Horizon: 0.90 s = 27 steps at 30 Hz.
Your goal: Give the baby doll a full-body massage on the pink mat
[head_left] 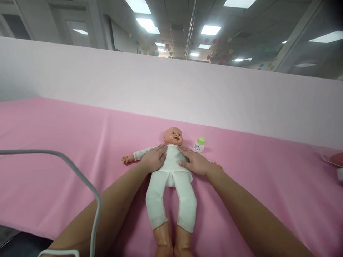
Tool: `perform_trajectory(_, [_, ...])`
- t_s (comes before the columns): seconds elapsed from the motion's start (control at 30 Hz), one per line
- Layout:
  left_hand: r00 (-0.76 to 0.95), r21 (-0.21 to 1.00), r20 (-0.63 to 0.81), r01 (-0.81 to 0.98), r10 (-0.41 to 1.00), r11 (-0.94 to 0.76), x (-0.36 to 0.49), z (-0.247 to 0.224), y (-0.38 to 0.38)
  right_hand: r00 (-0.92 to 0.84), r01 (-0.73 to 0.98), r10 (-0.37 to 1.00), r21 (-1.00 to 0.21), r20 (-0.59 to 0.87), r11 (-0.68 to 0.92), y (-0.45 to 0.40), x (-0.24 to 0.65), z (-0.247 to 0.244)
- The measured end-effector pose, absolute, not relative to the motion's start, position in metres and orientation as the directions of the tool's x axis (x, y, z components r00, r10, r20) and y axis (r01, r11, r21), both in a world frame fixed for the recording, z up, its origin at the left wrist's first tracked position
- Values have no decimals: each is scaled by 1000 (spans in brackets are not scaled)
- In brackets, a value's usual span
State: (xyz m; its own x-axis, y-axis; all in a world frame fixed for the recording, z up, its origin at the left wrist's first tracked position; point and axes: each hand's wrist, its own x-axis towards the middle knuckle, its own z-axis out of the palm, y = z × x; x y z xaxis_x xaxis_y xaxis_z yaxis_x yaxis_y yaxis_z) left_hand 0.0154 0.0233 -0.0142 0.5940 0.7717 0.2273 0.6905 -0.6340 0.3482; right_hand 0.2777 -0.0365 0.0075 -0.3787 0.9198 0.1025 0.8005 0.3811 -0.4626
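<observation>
A baby doll [173,159] in a white cloth suit lies on its back, head away from me and feet toward me. My left hand [155,158] rests on the left side of its chest near the shoulder, fingers stretched out and flat. On the opposite side of the chest lies my right hand [195,160], also flat, with its thumb apart from the fingers. Neither hand grips anything. Part of the doll's arm on the right is hidden under my right hand and wrist. Just beyond that hand stands a small clear bottle [199,145] with a green cap.
A pink cover [80,142] spreads over the table. Behind it runs a low white wall [171,89] with glass above. A grey cable [72,166] loops across the left foreground. Part of another doll or a hand [337,159] shows at the right edge, too cut off to tell.
</observation>
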Motion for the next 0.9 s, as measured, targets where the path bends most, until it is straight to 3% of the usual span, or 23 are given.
perform_trajectory(0.27, [616, 339, 223, 678, 756, -652, 3, 15, -17, -316, 759, 946, -580, 67, 295, -48, 292, 14])
perform_trajectory(0.43, [870, 393, 297, 264, 393, -881, -7, 39, -61, -291, 777, 954, -566, 69, 277, -46, 289, 14])
perform_trajectory(0.53, [898, 435, 291, 185, 332, -881, -12, 36, -73, -275, 791, 960, -553, 57, 260, -43, 289, 12])
perform_trajectory(0.7, [872, 513, 267, 232, 410, -827, -8, 26, -56, -277, 791, 959, -551, 65, 266, -42, 290, 10])
perform_trajectory(0.9, [761, 447, 202, 488, 616, -750, 14, 26, -6, -287, 782, 953, -553, 91, 288, -42, 289, 9])
